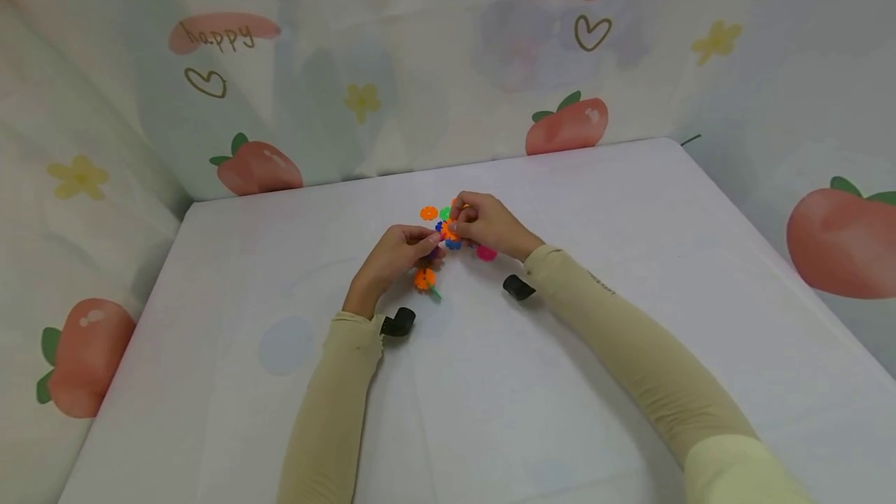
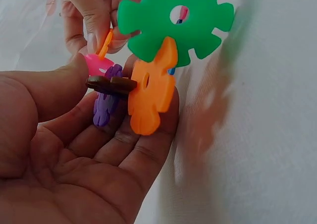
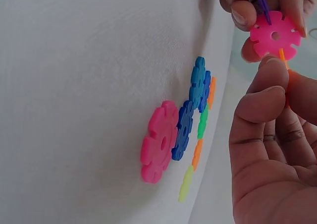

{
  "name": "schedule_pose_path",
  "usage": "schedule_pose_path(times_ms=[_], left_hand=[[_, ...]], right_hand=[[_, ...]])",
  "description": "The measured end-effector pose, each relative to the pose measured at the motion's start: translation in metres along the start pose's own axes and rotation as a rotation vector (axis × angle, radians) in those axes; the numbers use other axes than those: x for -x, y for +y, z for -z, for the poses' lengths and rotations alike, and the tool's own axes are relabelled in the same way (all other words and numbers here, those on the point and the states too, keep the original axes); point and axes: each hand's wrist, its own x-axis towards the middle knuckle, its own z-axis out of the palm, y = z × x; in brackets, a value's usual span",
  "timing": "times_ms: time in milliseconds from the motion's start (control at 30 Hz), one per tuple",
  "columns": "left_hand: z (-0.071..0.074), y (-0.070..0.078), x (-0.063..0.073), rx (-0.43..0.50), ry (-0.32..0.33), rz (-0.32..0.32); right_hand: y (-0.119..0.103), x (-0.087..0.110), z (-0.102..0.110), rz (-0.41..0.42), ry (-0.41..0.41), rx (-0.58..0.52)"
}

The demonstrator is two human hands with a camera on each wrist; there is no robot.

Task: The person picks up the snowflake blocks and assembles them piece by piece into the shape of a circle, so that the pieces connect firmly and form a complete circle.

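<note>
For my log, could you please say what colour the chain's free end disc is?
The disc is green, best seen in the left wrist view.

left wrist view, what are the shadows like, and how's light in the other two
Left wrist: the green disc and orange disc throw soft, tinted shadows on the cloth; head: dim light; right wrist: dim too, with faint shading near the flat-lying pink disc.

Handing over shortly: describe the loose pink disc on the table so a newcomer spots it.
On the white table, find the right hand. Near it lie loose discs. The pink disc, beside a dark blue disc, is the only pink one lying there.
</note>
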Motion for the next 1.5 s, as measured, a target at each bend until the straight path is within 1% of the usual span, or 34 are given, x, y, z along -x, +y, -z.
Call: schedule_pose_path(times_ms=[200, 300, 533, 700, 900, 967, 1067, 1167, 1233, 1300, 1367, 1500], left_hand=[[0.002, 0.001, 0.002, -0.011, -0.009, -0.008], [0.002, 0.002, 0.003, -0.024, -0.018, -0.010], [0.001, 0.002, 0.001, -0.097, -0.061, -0.008], [0.003, 0.002, 0.001, -0.124, -0.092, -0.006], [0.004, 0.002, -0.001, -0.125, -0.113, 0.014], [0.004, 0.003, -0.001, -0.123, -0.114, 0.027], [0.006, 0.003, 0.001, -0.118, -0.108, 0.059], [0.007, 0.002, 0.001, -0.107, -0.105, 0.087], [0.006, 0.002, 0.001, -0.100, -0.099, 0.090], [0.007, 0.002, 0.001, -0.094, -0.090, 0.087], [0.007, 0.003, 0.001, -0.082, -0.087, 0.075], [0.004, 0.003, 0.000, -0.030, -0.114, 0.056]], right_hand=[[-0.004, 0.000, -0.002, 0.004, -0.021, -0.005], [-0.002, 0.000, -0.002, 0.002, -0.025, -0.007], [0.005, 0.002, 0.004, -0.002, -0.047, -0.034], [0.008, 0.002, 0.005, -0.036, -0.033, -0.046], [0.009, 0.001, 0.004, -0.038, -0.016, -0.063], [0.008, 0.000, 0.005, -0.038, 0.005, -0.043], [0.008, -0.004, 0.009, -0.064, 0.103, -0.030], [0.007, -0.004, 0.016, -0.106, 0.184, -0.057], [0.005, -0.003, 0.017, -0.119, 0.181, -0.093], [0.003, -0.003, 0.014, -0.115, 0.152, -0.111], [-0.001, -0.003, 0.009, -0.109, 0.147, -0.124], [-0.004, -0.002, 0.002, -0.128, 0.165, -0.166]])
